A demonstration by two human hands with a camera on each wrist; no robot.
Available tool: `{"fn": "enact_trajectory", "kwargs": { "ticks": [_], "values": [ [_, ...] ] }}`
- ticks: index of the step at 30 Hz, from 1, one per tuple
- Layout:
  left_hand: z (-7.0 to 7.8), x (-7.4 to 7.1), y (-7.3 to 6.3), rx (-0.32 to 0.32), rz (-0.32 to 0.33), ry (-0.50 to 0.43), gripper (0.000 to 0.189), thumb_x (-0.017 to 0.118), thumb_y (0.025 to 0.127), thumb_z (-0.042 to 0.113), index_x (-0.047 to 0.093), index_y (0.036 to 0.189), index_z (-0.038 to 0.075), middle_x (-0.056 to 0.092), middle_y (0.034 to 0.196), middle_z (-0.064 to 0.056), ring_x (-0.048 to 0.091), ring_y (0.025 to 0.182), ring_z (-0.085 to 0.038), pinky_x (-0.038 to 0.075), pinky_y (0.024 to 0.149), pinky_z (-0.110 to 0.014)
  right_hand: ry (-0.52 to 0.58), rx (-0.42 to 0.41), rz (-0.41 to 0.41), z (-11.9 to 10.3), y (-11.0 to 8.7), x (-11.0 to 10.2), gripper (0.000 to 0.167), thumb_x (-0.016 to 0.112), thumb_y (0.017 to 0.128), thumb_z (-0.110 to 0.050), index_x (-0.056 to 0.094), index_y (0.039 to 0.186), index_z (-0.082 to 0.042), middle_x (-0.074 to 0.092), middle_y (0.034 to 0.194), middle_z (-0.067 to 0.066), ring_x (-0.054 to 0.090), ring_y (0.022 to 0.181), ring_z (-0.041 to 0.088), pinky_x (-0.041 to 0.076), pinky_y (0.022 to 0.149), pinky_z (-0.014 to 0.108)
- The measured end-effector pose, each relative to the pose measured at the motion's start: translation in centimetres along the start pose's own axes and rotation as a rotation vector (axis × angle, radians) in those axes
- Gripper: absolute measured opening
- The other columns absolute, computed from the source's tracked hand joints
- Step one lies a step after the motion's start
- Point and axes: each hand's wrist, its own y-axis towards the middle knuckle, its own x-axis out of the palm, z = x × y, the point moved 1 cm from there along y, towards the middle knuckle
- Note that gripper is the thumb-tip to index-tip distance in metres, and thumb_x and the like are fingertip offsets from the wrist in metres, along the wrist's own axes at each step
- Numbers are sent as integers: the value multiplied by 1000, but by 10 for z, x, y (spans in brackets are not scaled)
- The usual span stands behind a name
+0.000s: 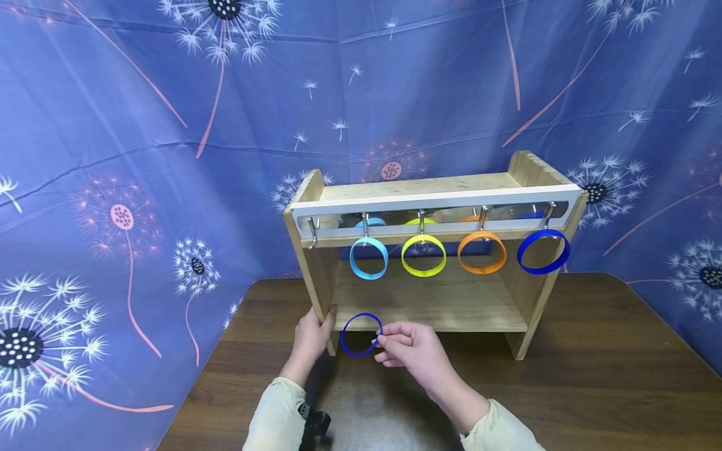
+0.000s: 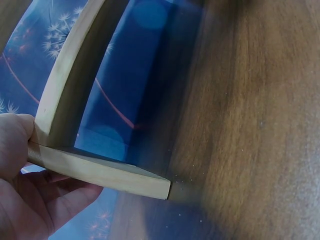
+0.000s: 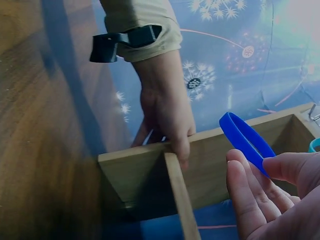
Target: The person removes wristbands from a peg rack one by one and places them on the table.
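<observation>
My right hand (image 1: 414, 352) pinches a thin blue silicone wristband (image 3: 239, 131) between thumb and fingertips, at its right edge in the head view. The band is held up in front of the lower left of a small wooden shelf (image 1: 434, 300). My left hand (image 1: 309, 338) grips the shelf's left side panel (image 2: 107, 175) low down, thumb on the inner face and fingers outside. On the shelf's front rail hang a light blue wristband (image 1: 369, 276), a yellow one (image 1: 423, 273), an orange one (image 1: 482, 270) and another blue one (image 1: 544, 270), each on a metal hook.
One more metal hook (image 1: 312, 233) is at the rail's left end. The shelf stands on a dark wood table (image 1: 609, 376), close to a blue dandelion-print cloth (image 1: 225, 188) behind and at the left. A black wrist camera (image 1: 316, 421) sits on the left sleeve.
</observation>
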Motion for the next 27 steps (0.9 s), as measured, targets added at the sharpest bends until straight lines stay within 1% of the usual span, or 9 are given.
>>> {"fn": "enact_trajectory", "kwargs": {
  "ticks": [3, 7, 12, 20, 24, 27],
  "values": [
    [0, 0, 0, 1, -4, -3, 22, 60, 96, 31, 62, 98, 9, 69, 83, -15, 64, 78, -38, 50, 70, -51, -3, 5, -10, 6, -1, -1, 28, 64, 92, -3, 58, 110, 17, 70, 97, 23, 71, 75, 26, 57, 69, 37],
    [-1, 0, 0, 8, -3, -4, 22, 61, 96, 30, 63, 101, 9, 69, 85, -16, 65, 79, -38, 50, 70, -51, -18, 17, -13, 15, -3, -3, 26, 63, 92, -4, 58, 109, 16, 71, 96, 22, 71, 75, 28, 57, 67, 34],
    [-1, 1, 1, 18, -9, -1, 22, 60, 96, 29, 63, 103, 8, 69, 82, -15, 64, 76, -36, 50, 68, -50, -30, 44, -10, 26, -5, -6, 26, 64, 92, -5, 59, 108, 14, 70, 96, 22, 72, 75, 27, 57, 67, 32],
    [-2, 1, 1, 12, -22, -4, 21, 59, 96, 28, 63, 99, 8, 65, 75, -9, 62, 73, -32, 50, 68, -49, -38, 80, -17, 43, -9, -10, 27, 63, 92, -6, 58, 109, 15, 71, 94, 20, 71, 74, 27, 57, 66, 31],
    [-2, 1, 1, 14, -16, -3, 21, 59, 96, 29, 63, 98, 8, 65, 75, -10, 63, 74, -34, 50, 69, -50, -46, 97, -40, 54, -11, -12, 29, 63, 92, -5, 57, 109, 17, 71, 94, 21, 71, 72, 27, 57, 64, 32],
    [-2, 1, 1, 13, -9, 1, 21, 60, 96, 29, 62, 96, 9, 65, 75, -11, 63, 75, -35, 50, 69, -51, -58, 122, -62, 63, -12, -12, 27, 64, 91, -5, 59, 107, 16, 71, 92, 21, 71, 70, 26, 56, 62, 30]
  ]
}}
